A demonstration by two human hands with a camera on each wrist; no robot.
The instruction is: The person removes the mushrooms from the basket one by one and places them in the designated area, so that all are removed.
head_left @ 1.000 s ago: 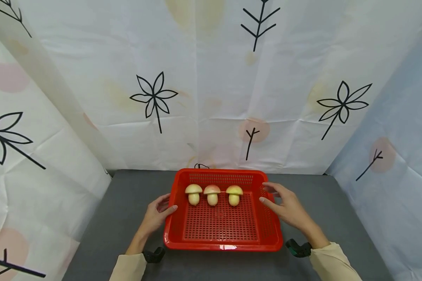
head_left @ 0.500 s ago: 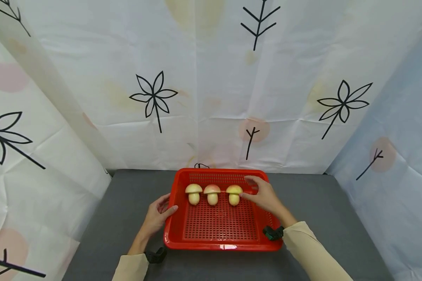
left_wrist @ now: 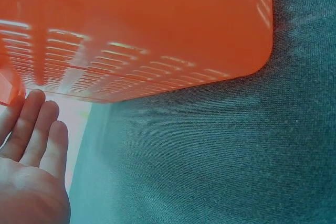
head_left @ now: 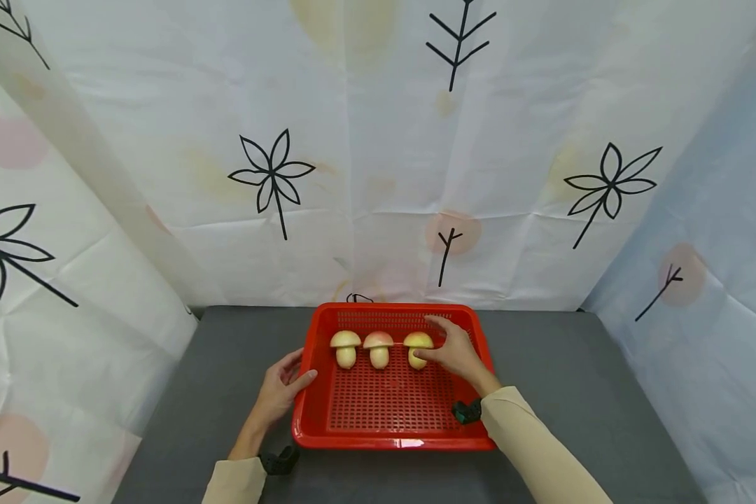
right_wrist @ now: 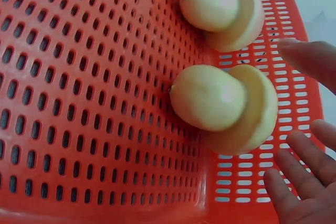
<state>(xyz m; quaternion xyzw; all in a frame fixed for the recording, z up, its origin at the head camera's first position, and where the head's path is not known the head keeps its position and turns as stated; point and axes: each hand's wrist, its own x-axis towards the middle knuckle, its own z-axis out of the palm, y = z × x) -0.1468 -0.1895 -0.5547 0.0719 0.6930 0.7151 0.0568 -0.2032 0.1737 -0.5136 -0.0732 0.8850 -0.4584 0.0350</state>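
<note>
Three toy mushrooms lie in a row near the far wall of a red plastic basket (head_left: 393, 442). On the left is a cream-capped mushroom (head_left: 346, 349), in the middle a pink-capped mushroom (head_left: 378, 349), and on the right a yellow-capped mushroom (head_left: 418, 341). My left hand (head_left: 278, 388) holds the basket's left rim, thumb over the top and fingers outside; the left wrist view shows those fingers (left_wrist: 39, 129) nearly straight. Over the basket's right side, my right hand (head_left: 456, 350) spreads its thumb and fingers around the yellow-capped mushroom. A gap separates them from it in the right wrist view.
The basket sits on a grey cloth-covered table (head_left: 561, 392). Patterned white curtains (head_left: 378, 175) hang behind the table and on both sides. A thin dark loop (head_left: 359, 298) shows behind the basket's far rim.
My right hand has moved left from the basket's right rim to the yellow-capped mushroom. My left hand stays at the left rim, and the mushrooms lie where they were.
</note>
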